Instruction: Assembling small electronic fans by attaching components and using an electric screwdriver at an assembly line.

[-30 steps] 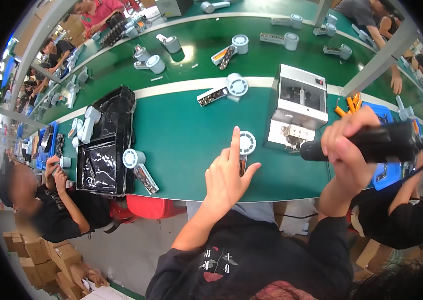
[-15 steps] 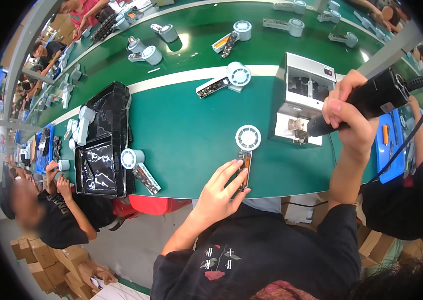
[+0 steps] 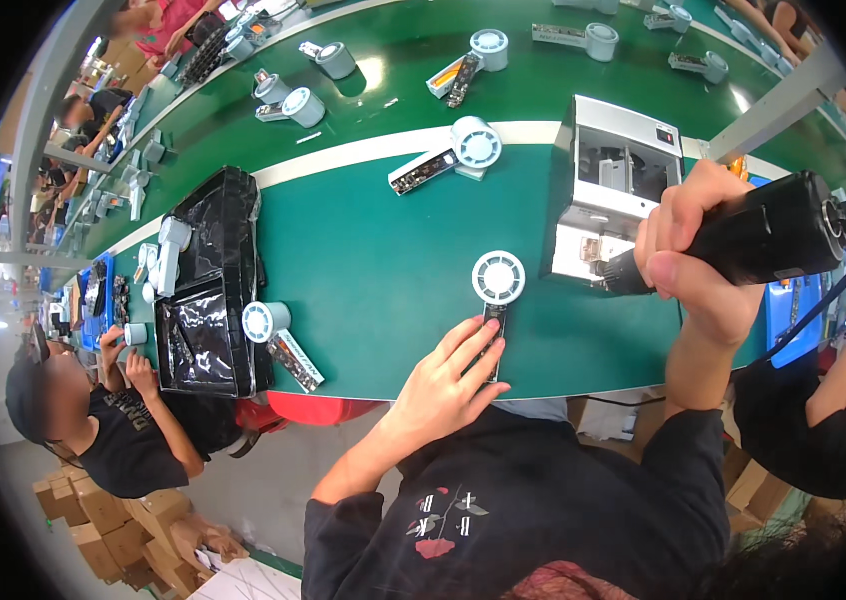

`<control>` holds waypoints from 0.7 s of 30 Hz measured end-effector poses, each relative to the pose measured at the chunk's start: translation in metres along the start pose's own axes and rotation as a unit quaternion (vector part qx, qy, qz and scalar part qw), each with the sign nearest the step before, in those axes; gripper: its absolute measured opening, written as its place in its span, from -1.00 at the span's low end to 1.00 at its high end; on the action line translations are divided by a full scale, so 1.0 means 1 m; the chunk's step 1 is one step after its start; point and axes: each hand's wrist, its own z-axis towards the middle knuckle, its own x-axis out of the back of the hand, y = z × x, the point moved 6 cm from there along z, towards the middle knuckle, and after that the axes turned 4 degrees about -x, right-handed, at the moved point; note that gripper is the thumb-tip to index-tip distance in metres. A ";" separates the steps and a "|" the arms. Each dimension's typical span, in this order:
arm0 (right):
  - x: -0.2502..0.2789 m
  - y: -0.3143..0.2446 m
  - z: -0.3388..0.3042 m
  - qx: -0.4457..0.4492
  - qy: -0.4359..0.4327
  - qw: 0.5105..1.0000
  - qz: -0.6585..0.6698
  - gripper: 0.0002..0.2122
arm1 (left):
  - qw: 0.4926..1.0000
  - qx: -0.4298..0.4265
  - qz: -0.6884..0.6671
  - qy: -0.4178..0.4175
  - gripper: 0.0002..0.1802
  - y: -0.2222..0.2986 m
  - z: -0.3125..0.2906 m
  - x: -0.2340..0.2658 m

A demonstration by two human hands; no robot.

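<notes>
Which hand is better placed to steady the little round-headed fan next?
Probably the left hand: it rests on the fan at its handle. The right hand grips a black corded tool near the silver machine, so it looks less free.

On the bench (image 3: 373, 260), a fan (image 3: 498, 277) lies partly under the left hand (image 3: 451, 380), near the front edge. To its left, a second fan (image 3: 266, 322) lies just beside a tray (image 3: 255, 250), with more fans (image 3: 171, 255) at the tray's left edge. Behind lies a third fan (image 3: 476, 143). Rightward stands a machine (image 3: 613, 180); the right hand (image 3: 708, 250) holds a corded tool (image 3: 778, 235) near its front. A bin (image 3: 775, 310) lies farther right.
</notes>
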 end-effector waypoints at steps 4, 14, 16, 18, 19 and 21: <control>-0.008 -0.002 -0.003 -0.005 0.014 1.000 0.022 -0.80 | 0.999 0.011 0.037 0.012 -0.41 0.005 -0.006 -0.008; -0.014 0.001 -0.007 -0.005 0.026 0.997 0.066 -0.77 | 0.988 0.110 0.076 0.075 -0.50 0.019 -0.005 -0.020; -0.015 0.003 -0.007 -0.009 0.026 0.997 0.071 -0.77 | 0.990 0.092 0.078 0.078 -0.49 0.017 -0.003 -0.016; -0.024 0.004 -0.005 0.032 -0.008 0.998 0.060 -0.77 | 0.989 0.083 0.087 0.083 -0.48 0.014 -0.010 -0.012; -0.026 0.006 -0.005 0.027 -0.013 0.997 0.066 -0.78 | 0.990 0.085 0.083 0.070 -0.45 0.011 -0.014 -0.012; -0.022 0.001 -0.008 0.041 -0.010 0.996 0.075 -0.77 | 0.993 0.077 0.069 0.056 -0.43 0.010 -0.015 -0.013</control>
